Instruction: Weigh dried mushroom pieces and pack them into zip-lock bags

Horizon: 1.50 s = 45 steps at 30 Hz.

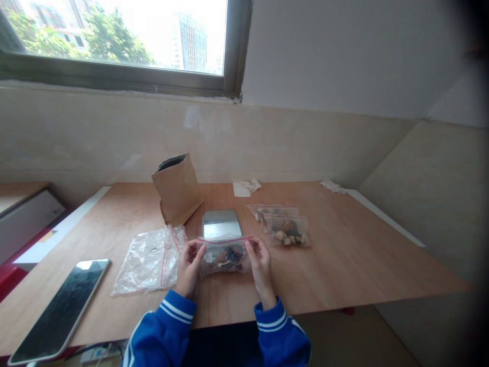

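- While both hands are meeting over the near edge of the wooden table (344, 265), they are holding a small zip bag (224, 255) of brown and dark pieces between them, upright, its red seal strip running along the top.
- The left hand (188, 267) is gripping the bag's 9 o'clock end, fingers curled together and pinching near the top corner.
- The right hand (260, 265) is pinching the 3 o'clock end the same way, thumb in front and fingers behind.
- Blue sleeves with white stripes are covering both wrists.
- A metal scale (221, 223) is sitting just beyond the bag, at 12 o'clock.
- A brown paper bag (178, 191) is standing open at 11 o'clock.
- Empty zip bags (148, 260) are lying in a heap just beside the left hand, at 9 o'clock.
- Filled bags (284, 227) are lying overlapped at 1 o'clock.
- A phone (63, 306) is lying face up at 8 o'clock.
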Available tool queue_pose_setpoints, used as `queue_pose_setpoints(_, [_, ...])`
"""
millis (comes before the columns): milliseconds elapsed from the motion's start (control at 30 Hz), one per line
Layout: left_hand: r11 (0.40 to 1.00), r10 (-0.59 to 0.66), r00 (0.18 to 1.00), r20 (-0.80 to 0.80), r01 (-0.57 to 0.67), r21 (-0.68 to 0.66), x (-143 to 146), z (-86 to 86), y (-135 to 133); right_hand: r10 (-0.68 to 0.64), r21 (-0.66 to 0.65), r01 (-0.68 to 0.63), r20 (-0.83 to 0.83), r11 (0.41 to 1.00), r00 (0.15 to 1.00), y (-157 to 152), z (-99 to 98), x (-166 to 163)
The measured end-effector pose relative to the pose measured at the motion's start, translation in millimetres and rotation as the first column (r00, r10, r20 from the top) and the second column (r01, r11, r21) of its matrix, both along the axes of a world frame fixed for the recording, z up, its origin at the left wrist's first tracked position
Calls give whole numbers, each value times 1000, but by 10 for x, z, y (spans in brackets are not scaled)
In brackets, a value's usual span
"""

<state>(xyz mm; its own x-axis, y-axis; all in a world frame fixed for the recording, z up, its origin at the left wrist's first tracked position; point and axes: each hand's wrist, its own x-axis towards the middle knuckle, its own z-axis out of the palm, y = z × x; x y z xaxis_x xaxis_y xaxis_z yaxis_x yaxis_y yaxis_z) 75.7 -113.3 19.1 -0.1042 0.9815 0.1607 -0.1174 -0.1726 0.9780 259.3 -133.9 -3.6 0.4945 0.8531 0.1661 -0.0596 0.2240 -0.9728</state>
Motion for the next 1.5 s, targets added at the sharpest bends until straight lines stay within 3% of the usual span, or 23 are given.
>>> queue_pose_setpoints(567, [996, 83, 995, -60, -84, -12, -42, -50, 34, -30, -6, 30, -43, 1000, 999, 15, -22, 18])
queue_pose_setpoints(833, [999, -28, 998, 54, 29, -17, -7, -46, 5, 113, 40, -108, -176, 993, 978, -1, 2, -9])
queue_pose_setpoints(967, [995, -97, 995, -3, 97, -18, -17, -39, 6, 181, 9, -184, -227, 983, 957, -4, -2, -28])
queue_pose_setpoints(1133, [996, -91, 994, -55, 91, 5, -28, -9, -2, 234, -34, -246, -211, 969, 949, 5, -10, -53])
queue_pose_setpoints(1367, [986, -165, 985, -53, 165, -1, -25, 27, -30, 197, -63, -204, -108, 977, 975, -2, 26, -38])
queue_pose_setpoints(1500, [990, -143, 987, -78, 144, -1, -16, 33, -38, 160, -78, -167, -92, 983, 983, -12, 38, -26])
